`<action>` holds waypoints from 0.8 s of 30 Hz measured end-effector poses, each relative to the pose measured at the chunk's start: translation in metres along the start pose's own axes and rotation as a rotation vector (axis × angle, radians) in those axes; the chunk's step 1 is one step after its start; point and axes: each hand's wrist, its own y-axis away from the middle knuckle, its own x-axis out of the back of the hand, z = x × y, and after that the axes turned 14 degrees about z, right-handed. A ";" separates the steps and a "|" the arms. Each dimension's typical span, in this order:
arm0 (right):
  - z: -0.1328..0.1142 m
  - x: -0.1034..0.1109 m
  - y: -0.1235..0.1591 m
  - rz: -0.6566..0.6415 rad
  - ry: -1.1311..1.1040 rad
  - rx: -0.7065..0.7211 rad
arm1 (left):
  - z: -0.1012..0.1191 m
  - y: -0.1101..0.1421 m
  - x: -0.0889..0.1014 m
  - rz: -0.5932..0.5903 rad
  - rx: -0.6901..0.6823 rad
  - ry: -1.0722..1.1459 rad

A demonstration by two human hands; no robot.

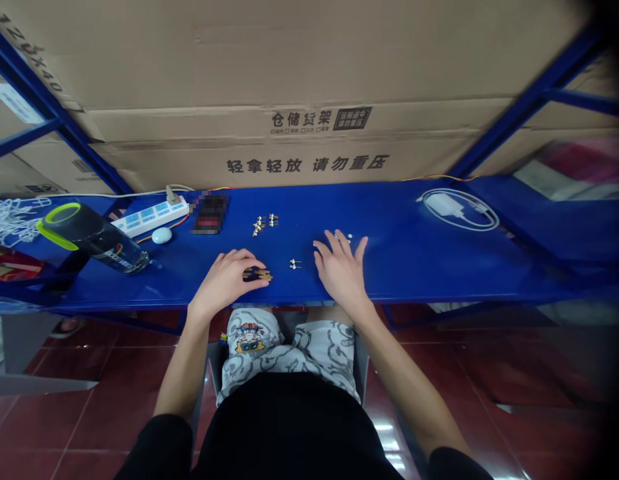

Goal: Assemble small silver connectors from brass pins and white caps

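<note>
On the blue shelf, my left hand [225, 280] is low on the left, its thumb and index finger apart around a small pile of thin brass-coloured pins [262, 274]. To the right, my right hand [342, 267] rests with fingers spread at a few tiny white pieces [350, 237], partly hidden by the fingers. Between the hands lie two pins with white pieces on them [295, 265]. Farther back are more such pins, one jumbled cluster [259, 227] and one neater group [274, 220].
A dark bottle with a lime-green lid [99, 237] lies tilted at left, near a white power strip [152, 217] and a white rounded object [162, 235]. A dark pixelated item [210, 215] lies behind. A coiled white cable with charger [449, 205] is at back right. Cardboard [299, 73] stands behind.
</note>
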 end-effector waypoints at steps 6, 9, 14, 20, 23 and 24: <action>0.000 -0.001 0.001 0.008 -0.010 0.001 | -0.008 -0.002 -0.007 0.057 0.036 0.023; 0.000 0.000 0.001 0.006 -0.010 0.004 | -0.015 -0.005 -0.013 0.093 0.050 0.025; 0.001 -0.002 0.002 0.002 -0.005 0.005 | -0.022 -0.008 -0.013 0.107 0.066 0.013; 0.001 -0.002 0.001 0.017 -0.007 0.015 | -0.030 -0.009 -0.008 0.145 0.043 0.136; 0.000 0.000 0.001 0.019 -0.012 0.011 | -0.034 -0.011 -0.011 0.203 0.064 0.166; 0.000 0.001 0.000 0.019 -0.014 0.009 | -0.034 -0.012 -0.013 0.218 0.072 0.169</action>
